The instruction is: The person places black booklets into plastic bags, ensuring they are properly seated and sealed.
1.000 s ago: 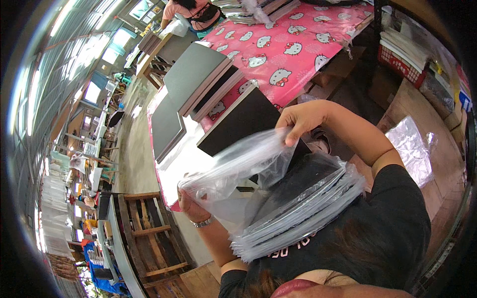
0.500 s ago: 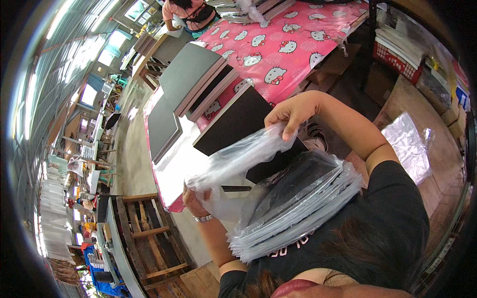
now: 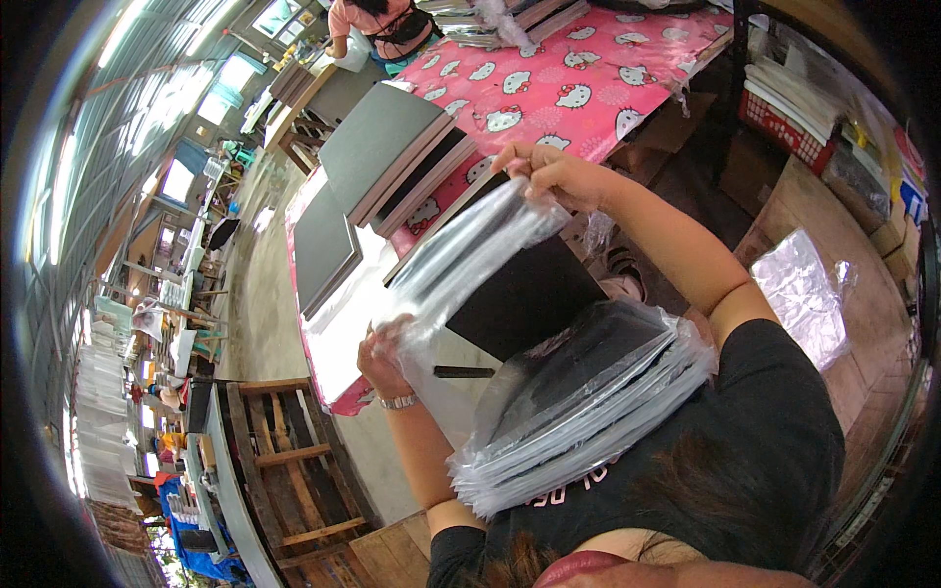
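A clear plastic bag [image 3: 475, 255] is stretched between my two hands. My left hand [image 3: 385, 355], with a metal-banded watch at the wrist, grips its lower left edge. At the far right edge, my right hand [image 3: 551, 176] pinches the bag between thumb and fingers. Behind it, a black flat panel [image 3: 529, 304] leans at the table's near edge, partly covered by the plastic. A stack of clear plastic bags [image 3: 588, 402] rests against my front below my hands, with something dark showing through.
Dark-covered panels with pale edges [image 3: 382, 147] are stacked on the pink patterned tablecloth [image 3: 588, 93]; another dark panel [image 3: 326, 255] lies beside them. A wooden pallet [image 3: 294, 456] stands at lower left. Silvery plastic [image 3: 802, 294] and a red basket [image 3: 784, 122] lie right. Another person [image 3: 377, 29] is at the back.
My right hand has moved up and away, lifting the bag's far edge. The bag, bunched before, is now spread wider. My left hand has shifted slightly up.
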`<state>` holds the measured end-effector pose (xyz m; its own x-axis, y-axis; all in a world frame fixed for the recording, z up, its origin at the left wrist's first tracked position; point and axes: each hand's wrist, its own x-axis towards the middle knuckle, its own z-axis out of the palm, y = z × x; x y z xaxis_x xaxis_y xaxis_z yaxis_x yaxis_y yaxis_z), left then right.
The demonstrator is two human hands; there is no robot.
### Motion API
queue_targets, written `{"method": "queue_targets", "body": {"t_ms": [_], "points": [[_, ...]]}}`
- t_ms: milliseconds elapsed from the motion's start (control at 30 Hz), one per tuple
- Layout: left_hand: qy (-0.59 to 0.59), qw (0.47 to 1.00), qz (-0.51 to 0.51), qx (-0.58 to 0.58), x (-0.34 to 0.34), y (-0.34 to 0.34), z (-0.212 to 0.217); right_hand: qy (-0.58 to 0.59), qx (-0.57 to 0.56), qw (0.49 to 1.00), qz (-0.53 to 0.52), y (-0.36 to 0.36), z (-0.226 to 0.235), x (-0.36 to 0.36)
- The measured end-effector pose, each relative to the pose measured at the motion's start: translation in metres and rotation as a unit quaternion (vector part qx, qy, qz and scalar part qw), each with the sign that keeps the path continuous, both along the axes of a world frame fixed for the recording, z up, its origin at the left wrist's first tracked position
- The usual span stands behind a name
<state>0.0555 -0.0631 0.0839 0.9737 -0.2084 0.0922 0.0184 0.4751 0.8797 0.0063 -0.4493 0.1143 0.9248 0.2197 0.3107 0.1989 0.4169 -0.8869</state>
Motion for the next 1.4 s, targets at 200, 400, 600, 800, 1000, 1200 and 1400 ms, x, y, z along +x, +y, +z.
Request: {"method": "queue_targets", "body": {"t_ms": [200, 400, 600, 800, 1000, 1200, 1400], "points": [[-0.112, 0.911, 0.187, 0.35, 0.024, -0.037, -0.002, -0.262, -0.409, 0.769, -0.416, 0.024, -0.037, 0.027], [-0.269, 0.837, 0.246, 0.407, -0.055, -0.022, 0.005, -0.164, -0.372, 0.847, -0.344, 0.03, -0.008, -0.061], [-0.209, 0.834, 0.214, 0.465, -0.092, -0.013, 0.042, 0.085, -0.113, 0.987, -0.08, 0.01, -0.008, -0.073], [-0.104, 0.892, 0.118, 0.424, -0.105, 0.002, 0.047, 0.12, -0.122, 0.985, -0.022, -0.001, -0.009, -0.081], [0.154, 0.887, -0.287, 0.328, -0.076, 0.027, 0.007, 0.209, -0.064, 0.968, 0.121, -0.026, -0.065, -0.096], [0.216, 0.912, -0.201, 0.286, -0.088, 0.005, -0.098, 0.386, 0.035, 0.906, 0.173, -0.046, -0.278, -0.073], [0.272, 0.893, -0.161, 0.321, -0.086, 0.028, -0.175, 0.441, -0.251, 0.854, 0.113, -0.062, -0.324, -0.057]]}}
